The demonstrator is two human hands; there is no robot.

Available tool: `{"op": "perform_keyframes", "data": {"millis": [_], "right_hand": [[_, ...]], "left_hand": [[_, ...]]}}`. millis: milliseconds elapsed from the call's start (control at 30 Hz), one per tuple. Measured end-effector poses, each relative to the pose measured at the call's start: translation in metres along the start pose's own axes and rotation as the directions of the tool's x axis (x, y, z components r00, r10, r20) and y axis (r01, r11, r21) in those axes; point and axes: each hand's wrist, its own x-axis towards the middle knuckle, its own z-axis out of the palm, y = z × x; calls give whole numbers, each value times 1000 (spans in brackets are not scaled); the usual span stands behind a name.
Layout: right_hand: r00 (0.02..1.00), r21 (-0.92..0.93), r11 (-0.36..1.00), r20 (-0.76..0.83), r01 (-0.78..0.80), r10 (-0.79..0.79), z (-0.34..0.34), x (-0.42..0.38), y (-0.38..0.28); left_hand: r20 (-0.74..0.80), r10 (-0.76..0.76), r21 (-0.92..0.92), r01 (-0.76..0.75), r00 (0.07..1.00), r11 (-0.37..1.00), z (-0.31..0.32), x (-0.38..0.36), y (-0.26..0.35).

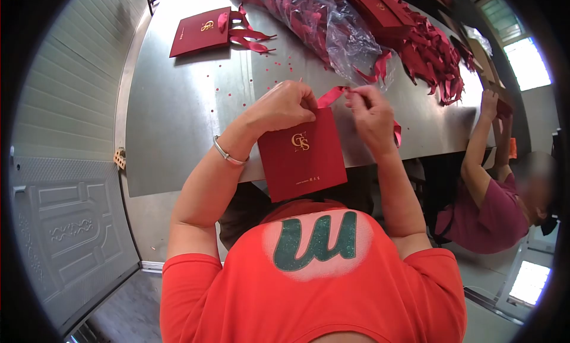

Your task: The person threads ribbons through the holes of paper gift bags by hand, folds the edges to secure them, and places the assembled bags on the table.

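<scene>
A red paper bag (303, 156) with gold lettering hangs over the near edge of the metal table, its top edge toward the table. My left hand (288, 105), below a silver bracelet, is closed at the bag's top edge, thumb and fingers pinched on the bag and ribbon. A red ribbon (331, 96) runs from there to my right hand (369, 108), whose thumb and index finger pinch its end. More ribbon shows beside my right wrist.
On the metal table (160, 117) lie a finished-looking red bag (202, 33) with ribbons, small red dots, a clear plastic bag (341, 37) of ribbons and a heap of ribboned bags (430, 55). A co-worker (490, 215) sits at the right.
</scene>
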Motion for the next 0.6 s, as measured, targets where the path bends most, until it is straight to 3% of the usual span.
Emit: {"op": "perform_keyframes", "data": {"millis": [33, 100, 167, 233, 267, 333, 433, 467, 533, 600], "right_hand": [[1000, 1, 1000, 5, -6, 6, -7, -3, -8], [935, 292, 897, 230, -332, 272, -21, -9, -26], [931, 339, 884, 284, -323, 231, -21, -15, -24], [880, 347, 878, 449, -329, 153, -21, -22, -22], [881, 349, 875, 446, -335, 160, -21, -25, -20], [843, 489, 766, 524, -417, 124, -21, -30, -19], [872, 544, 747, 479, -382, 97, -25, -34, -22], [873, 544, 746, 477, -384, 101, -25, -36, -21], [874, 535, 760, 477, -370, 90, -24, -38, -20], [872, 534, 759, 481, -373, 90, -22, -38, -21]], "left_hand": [[23, 0, -46, 1, 1000, 999, 0, 0, 0], [67, -12, -145, 21, 998, 989, 3, 1, 0], [114, -18, -243, 45, 993, 969, 6, 0, 0], [192, 43, -367, 31, 981, 930, 9, -2, 4], [200, 41, -367, 36, 979, 930, 10, -2, 5], [229, 113, -583, 44, 967, 811, 10, -4, 7], [231, 131, -693, 69, 964, 718, 14, -6, 10], [236, 130, -692, 72, 963, 718, 13, -6, 9], [406, 63, -615, 221, 912, 757, 11, -6, 6], [445, 81, -616, 239, 892, 750, 12, -7, 5]]}}
